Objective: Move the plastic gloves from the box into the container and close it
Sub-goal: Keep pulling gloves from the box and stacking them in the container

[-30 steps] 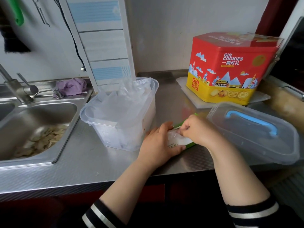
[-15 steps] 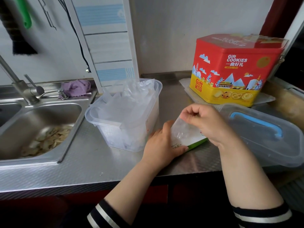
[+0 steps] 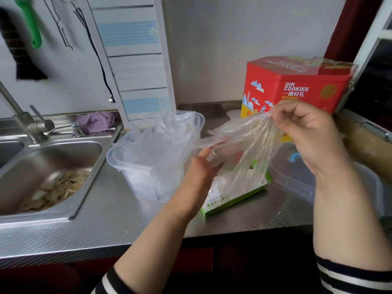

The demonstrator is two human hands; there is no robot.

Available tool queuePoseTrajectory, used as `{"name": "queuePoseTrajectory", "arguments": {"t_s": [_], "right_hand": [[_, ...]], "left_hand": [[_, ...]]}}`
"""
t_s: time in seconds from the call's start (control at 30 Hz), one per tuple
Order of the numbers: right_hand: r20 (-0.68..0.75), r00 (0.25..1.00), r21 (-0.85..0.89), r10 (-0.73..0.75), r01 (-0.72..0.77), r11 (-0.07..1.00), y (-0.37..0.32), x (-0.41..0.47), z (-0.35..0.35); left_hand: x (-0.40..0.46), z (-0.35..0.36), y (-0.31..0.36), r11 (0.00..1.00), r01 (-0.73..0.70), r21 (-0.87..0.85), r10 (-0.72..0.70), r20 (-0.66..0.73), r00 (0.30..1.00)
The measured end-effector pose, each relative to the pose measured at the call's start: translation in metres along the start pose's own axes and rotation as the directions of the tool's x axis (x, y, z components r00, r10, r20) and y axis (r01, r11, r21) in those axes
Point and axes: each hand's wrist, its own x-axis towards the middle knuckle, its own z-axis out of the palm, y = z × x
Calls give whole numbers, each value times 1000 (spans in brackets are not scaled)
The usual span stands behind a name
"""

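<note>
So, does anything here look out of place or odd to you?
Two things. Pale scraps lie piled in the sink basin, like food waste. In the container, the gloves stand in a loose heap above the rim, so the lid may not close until they are pressed down.

I am getting only one view, from the wide-angle camera on the person's head, so no second view is sharing any of the scene. It is looking forward and down onto the steel counter (image 3: 118, 211), close enough that both forearms are running in from the bottom edge. Taking the clear container (image 3: 135, 177) as my landmark, near the middle of the frame: the sink (image 3: 63, 158) is sitting to its left, the red cookie tin (image 3: 297, 85) behind it to the right, and the wall is filling the top. The wide lens is bending straight lines toward the frame's edges.
</note>
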Motion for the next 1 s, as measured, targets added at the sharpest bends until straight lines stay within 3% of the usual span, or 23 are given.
{"name": "queuePoseTrajectory", "arguments": {"t_s": [0.1, 0.17, 0.27, 0.33, 0.4, 0.43, 0.5, 0.57, 0.63, 0.7, 0.83, 0.9, 0.93, 1.0], "right_hand": [[31, 999, -57, -26, 28, 998, 2, -3, 0], [38, 999, -90, -11, 15, 996, 2, -4, 2], [-52, 996, -16, 78, -79, 997, 2, -3, 15], [-59, 957, 237, 285, -264, 935, 2, -3, 29], [169, 872, 511, 460, -477, 716, 2, -4, 41], [261, 834, 566, 487, -540, 623, 0, -2, 48], [264, 819, 614, 509, -550, 566, -6, 4, 60], [97, 848, 630, 520, -457, 628, -11, 19, 74], [-79, 870, 503, 487, -387, 773, -13, 39, 87], [-142, 895, 366, 423, -350, 862, -7, 60, 101], [-72, 939, -22, 336, -338, 941, 9, 92, 136], [11, 939, -219, 344, -333, 917, 20, 100, 148], [39, 940, -298, 340, -314, 901, 25, 103, 155], [72, 947, -439, 314, -253, 862, 33, 107, 162]], "left_hand": [[8, -3, 21, 963, 70, -262, -91, -69, 993], [14, -4, 32, 941, 122, -316, -185, -178, 967], [23, 0, 37, 978, 92, -188, -148, -314, 938], [24, 1, 41, 998, 5, -64, -28, -368, 930], [22, -2, 45, 998, -56, 28, 63, -392, 918], [21, -5, 46, 996, -68, 52, 83, -407, 909], [19, -13, 50, 996, -69, 63, 89, -429, 899], [16, -24, 55, 996, -59, 62, 82, -463, 882], [11, -37, 61, 996, -53, 76, 86, -527, 846], [7, -51, 64, 995, -40, 94, 88, -589, 803], [3, -81, 63, 992, 31, 122, 63, -697, 714], [-1, -92, 59, 961, 100, 257, 135, -754, 643], [-6, -98, 57, 899, 159, 408, 236, -758, 608], [-14, -105, 53, 610, 288, 738, 480, -634, 607]]}}
